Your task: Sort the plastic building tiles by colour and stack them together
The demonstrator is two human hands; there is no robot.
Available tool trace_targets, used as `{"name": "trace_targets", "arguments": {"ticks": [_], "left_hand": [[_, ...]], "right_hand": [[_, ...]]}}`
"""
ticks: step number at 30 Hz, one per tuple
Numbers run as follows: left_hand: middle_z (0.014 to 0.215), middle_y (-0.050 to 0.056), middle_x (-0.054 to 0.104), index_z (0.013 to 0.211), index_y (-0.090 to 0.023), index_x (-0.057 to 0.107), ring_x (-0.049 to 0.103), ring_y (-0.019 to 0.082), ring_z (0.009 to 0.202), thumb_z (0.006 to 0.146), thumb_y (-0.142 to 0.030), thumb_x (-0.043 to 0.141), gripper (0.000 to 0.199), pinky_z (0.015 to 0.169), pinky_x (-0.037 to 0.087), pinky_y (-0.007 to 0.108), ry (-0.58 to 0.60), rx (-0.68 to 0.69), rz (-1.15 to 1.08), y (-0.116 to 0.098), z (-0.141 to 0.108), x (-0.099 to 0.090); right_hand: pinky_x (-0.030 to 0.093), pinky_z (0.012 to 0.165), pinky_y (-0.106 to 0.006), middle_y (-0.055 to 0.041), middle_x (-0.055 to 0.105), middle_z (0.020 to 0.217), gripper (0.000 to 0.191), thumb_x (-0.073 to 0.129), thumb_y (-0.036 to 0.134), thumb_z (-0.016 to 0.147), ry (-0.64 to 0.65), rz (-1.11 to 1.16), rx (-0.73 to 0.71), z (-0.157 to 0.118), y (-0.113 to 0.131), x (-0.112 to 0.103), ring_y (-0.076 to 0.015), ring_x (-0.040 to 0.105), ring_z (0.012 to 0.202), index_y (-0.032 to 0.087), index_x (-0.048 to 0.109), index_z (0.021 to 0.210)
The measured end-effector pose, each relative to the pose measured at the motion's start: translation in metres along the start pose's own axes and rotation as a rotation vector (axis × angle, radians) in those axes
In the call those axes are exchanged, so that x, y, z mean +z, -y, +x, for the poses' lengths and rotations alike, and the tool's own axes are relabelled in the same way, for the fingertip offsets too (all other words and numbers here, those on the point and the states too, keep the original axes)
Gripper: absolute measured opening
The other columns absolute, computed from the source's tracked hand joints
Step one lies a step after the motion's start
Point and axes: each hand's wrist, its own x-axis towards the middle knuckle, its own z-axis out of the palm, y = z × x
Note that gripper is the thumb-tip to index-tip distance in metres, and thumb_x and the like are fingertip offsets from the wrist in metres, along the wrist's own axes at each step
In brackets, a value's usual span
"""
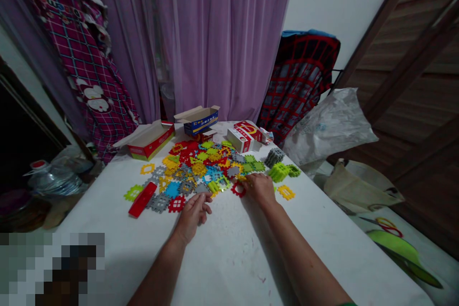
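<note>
A white table (pixel 222 258) is bearing a heap of interlocking plastic tiles (pixel 199 168) across its middle. At the heap's near edge, the left hand (pixel 193 213) is resting, fingers slack and released; the right hand (pixel 261 189) is touching a yellow tile (pixel 241 178), whether grasping it I cannot tell.

Two hands (pixel 194 211) (pixel 261 187), dozens of tiles (pixel 172 189)
</note>
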Motion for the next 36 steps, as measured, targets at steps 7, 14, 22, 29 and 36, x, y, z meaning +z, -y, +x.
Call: {"name": "trace_targets", "arguments": {"ticks": [7, 14, 22, 29, 36], "left_hand": [[0.096, 0.006, 0.065, 0.101, -0.016, 0.068, 0.057, 0.009, 0.062, 0.068, -0.059, 0.072, 0.054, 0.038, 0.031, 0.016, 0.003, -0.003, 0.051, 0.0, -0.001, 0.001], [0.131, 0.013, 0.059, 0.121, -0.021, 0.062, 0.065, 0.011, 0.07, 0.069, -0.042, 0.076, 0.058, 0.04, 0.039, 0.016, -0.015, 0.023, 0.086, 0.002, 0.0, 0.006], [0.07, -0.002, 0.063, 0.097, -0.016, 0.06, 0.054, 0.007, 0.046, 0.064, -0.049, 0.076, 0.05, 0.034, 0.029, 0.016, -0.095, -0.004, 0.114, 0.008, 0.004, 0.01], [0.069, -0.002, 0.063, 0.095, -0.018, 0.06, 0.059, 0.009, 0.05, 0.064, -0.05, 0.075, 0.048, 0.037, 0.031, 0.016, -0.11, 0.0, 0.079, 0.006, 0.003, 0.008], [0.07, -0.001, 0.066, 0.093, -0.017, 0.06, 0.06, 0.011, 0.053, 0.064, -0.051, 0.076, 0.048, 0.039, 0.034, 0.017, -0.097, -0.014, 0.081, 0.005, 0.002, 0.009]], "right_hand": [[0.039, 0.06, -0.025, -0.0012, 0.068, 0.075, 0.025, 0.061, 0.044, 0.08, -0.09, 0.663, 0.088, -0.013, 0.004, 0.024, -0.0161, 0.059, 0.068, 0.022, 0.073, 0.081], [0.031, 0.047, -0.022, 0.0018, 0.056, 0.055, 0.05, 0.071, 0.067, 0.059, 0.11, 1.312, 0.152, -0.007, 0.04, 0.03, -0.0103, 0.044, 0.05, 0.019, 0.063, 0.065], [0.033, 0.044, -0.022, 0.0026, 0.055, 0.052, 0.056, 0.057, 0.074, 0.068, 0.224, 1.286, 0.148, -0.003, 0.058, 0.037, -0.0096, 0.043, 0.045, 0.019, 0.06, 0.067], [0.049, 0.076, -0.029, -0.0054, 0.073, 0.105, 0.033, 0.053, 0.04, 0.085, -0.111, 0.717, 0.186, 0.002, 0.038, 0.013, -0.0174, 0.066, 0.08, 0.024, 0.069, 0.11], [0.05, 0.065, -0.027, -0.0061, 0.072, 0.101, 0.035, 0.058, 0.039, 0.081, -0.043, 0.771, -0.176, -0.045, 0.033, 0.021, -0.0144, 0.063, 0.07, 0.021, 0.07, 0.108]]}}
